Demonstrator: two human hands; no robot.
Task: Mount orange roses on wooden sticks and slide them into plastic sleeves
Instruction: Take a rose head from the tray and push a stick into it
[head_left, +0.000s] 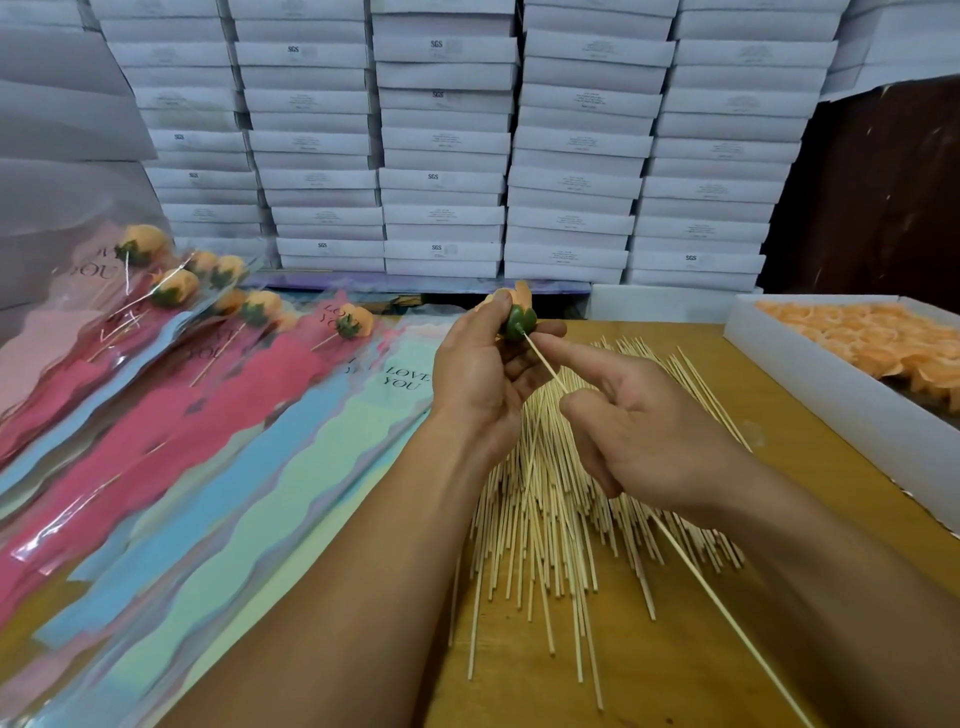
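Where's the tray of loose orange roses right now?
In the head view, the white tray of orange roses sits at the far right of the wooden table, just right of the pile of wooden sticks.

An orange rose (517, 312) with a green base meets the tip of a thin wooden stick (545, 364), seemingly pushed in; sleeved roses (249, 306) lie left.

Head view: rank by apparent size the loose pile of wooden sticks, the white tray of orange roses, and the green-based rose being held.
1. Loose pile of wooden sticks
2. White tray of orange roses, cropped by the frame, so unsure against the pile
3. Green-based rose
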